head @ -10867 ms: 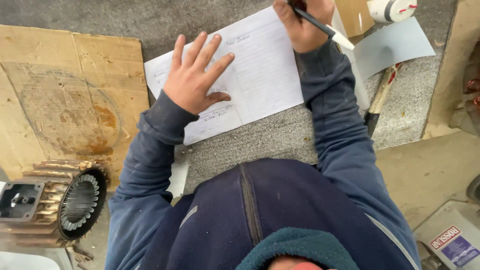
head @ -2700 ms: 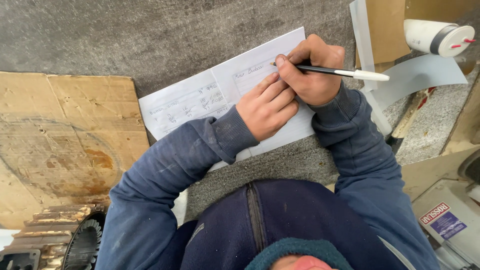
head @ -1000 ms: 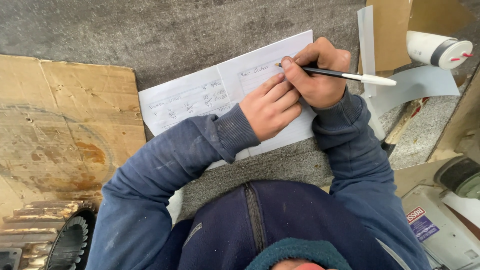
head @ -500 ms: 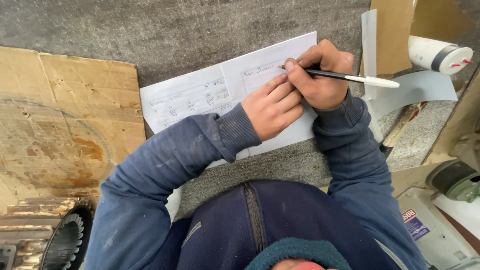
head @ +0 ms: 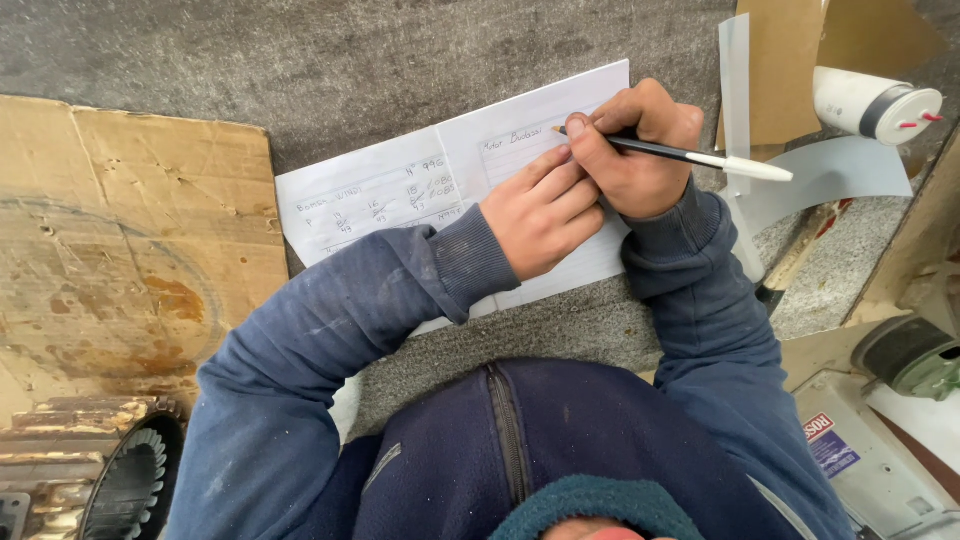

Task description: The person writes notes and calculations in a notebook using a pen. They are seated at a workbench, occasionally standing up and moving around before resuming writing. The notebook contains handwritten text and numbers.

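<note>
A pen (head: 690,155) is gripped in the right hand (head: 635,150), pinched between the thumb and the curled fingers. Its long axis is laid almost level across the view, tilted only slightly: the writing tip is pointed left and a little up, and is set on the paper (head: 400,190) near the top of the right-hand page, while the white rear end is pointed right and sticks out well past the knuckles. The dark barrel is partly hidden inside the closed fist.

The left hand (head: 540,215) is laid palm down on the same page, just beside and touching the right hand; its fingers are loosely bent and nothing is held in it, the sheet only being pressed flat.

The paper is a white folded sheet with ruled lines and handwritten notes, spread on a grey, rough desk (head: 300,60), with its long side slanted upward to the right. To the left, a stained sheet of cardboard (head: 120,250) is lying on the surface, close to the paper's left corner. A finned metal motor (head: 90,470) is seen at the lower left edge. At the upper right, a white cylinder with a dark band (head: 875,100) is lying on its side.
</note>
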